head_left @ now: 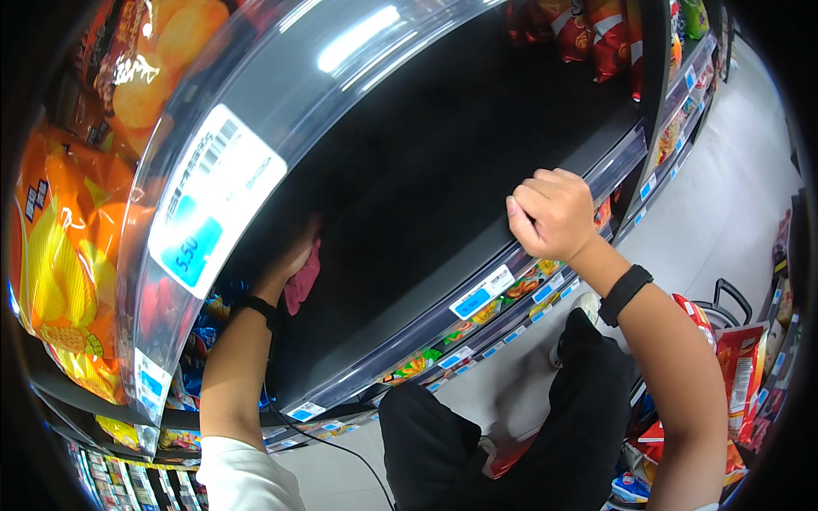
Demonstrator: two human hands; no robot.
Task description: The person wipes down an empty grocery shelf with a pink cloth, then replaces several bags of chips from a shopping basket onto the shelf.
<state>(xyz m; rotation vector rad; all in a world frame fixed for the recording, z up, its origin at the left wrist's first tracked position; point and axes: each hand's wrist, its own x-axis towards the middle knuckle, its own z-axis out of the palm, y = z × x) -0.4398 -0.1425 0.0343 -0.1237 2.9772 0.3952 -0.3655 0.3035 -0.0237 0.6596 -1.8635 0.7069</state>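
My left hand [299, 252] reaches deep over a dark shelf board [396, 268], its fingers lost in shadow. It holds a pink cloth [303, 279], which hangs beside the palm. My right hand [555, 214] is closed in a fist above the shelf's front edge, at the clear plastic price rail [613, 160]; nothing shows in it. Black bands circle both wrists. A white price tag [482, 292] with a blue field sits in the front rail between the hands.
Orange chip bags [70, 255] fill the shelf at left, behind a large price tag [217, 201]. Red snack bags [594, 35] stand at the shelf's far end. Packaged snacks [738, 383] and a pot-like item with a black handle [733, 300] are at right. A cable [345, 447] hangs below.
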